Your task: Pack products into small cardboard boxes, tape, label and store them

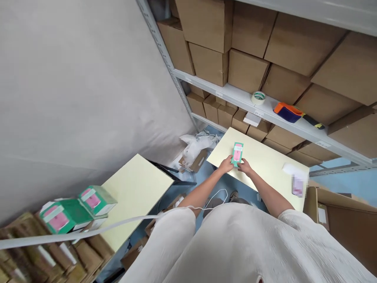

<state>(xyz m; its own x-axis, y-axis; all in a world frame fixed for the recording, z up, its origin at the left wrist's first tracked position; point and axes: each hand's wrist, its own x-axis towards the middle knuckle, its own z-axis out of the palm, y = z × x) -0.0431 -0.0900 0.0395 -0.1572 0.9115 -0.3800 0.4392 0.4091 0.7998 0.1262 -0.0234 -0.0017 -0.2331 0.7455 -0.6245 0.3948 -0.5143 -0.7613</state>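
A small green box (237, 152) with a pink front and a white label is held over the near edge of the cream table (259, 157). My left hand (226, 164) grips its lower left side. At its lower right corner, my right hand (244, 166) holds it with bent fingers. The top of the box points away from me, toward the shelf. Whether its underside touches the table cannot be made out.
Green and pink boxes (67, 214) sit on the left table (135, 188) by flat cardboard. A shelf (218, 96) of cartons bears a tape roll (258, 98) and an orange-blue tool (288, 112). An open carton (347, 220) stands right; a white cable (118, 225) crosses left.
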